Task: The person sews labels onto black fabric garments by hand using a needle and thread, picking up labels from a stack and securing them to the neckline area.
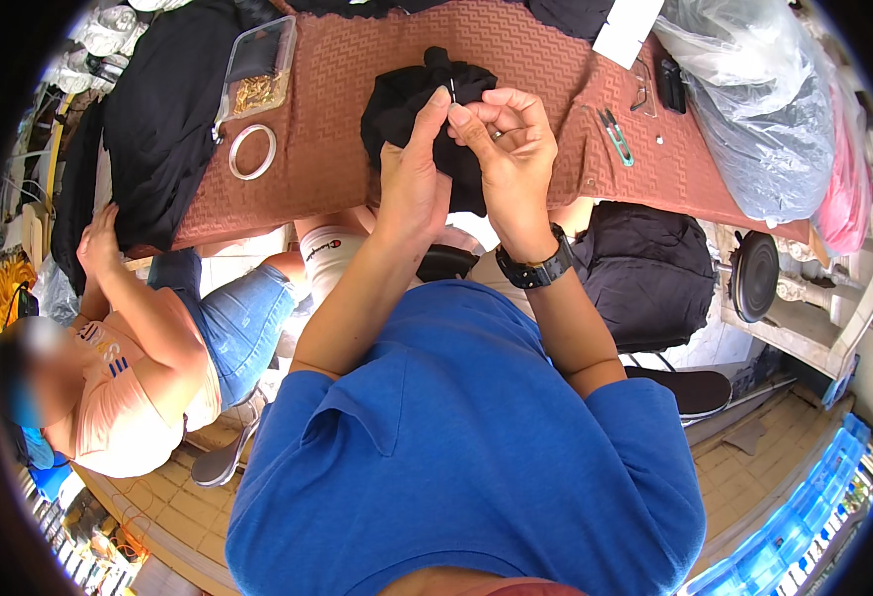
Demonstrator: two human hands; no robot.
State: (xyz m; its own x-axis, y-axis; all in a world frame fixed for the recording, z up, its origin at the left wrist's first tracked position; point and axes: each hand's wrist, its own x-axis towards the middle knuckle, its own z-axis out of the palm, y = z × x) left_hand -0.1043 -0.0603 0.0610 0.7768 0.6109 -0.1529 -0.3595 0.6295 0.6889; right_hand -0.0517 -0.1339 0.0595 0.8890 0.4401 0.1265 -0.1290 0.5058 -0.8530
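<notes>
Forearms (362, 288) extend toward twelve o'clock; left hand (417, 184) pinches bunched black cloth (397, 104); right hand (512, 149) presses thumb and finger together (contents unclear).

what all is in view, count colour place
gathered cloth: 1, black, upper centre
tablecloth: 1, brown, beneath it
box: 1, clear, upper left
pieces: many, gold, inside box
ring: 1, white, below box
snips: 1, green, tablecloth's right
plastic bags: 2+, grey/pink, right
draped cloth: uncounted, black, left
bundle: 1, black, right of centre
co-worker: 1, peach top, left
shirt: 1, blue, lower centre
watch: 1, black, right wrist
left hand: 1, bare, gripping gathered cloth
right hand: 1, bare, at gathered cloth
</notes>
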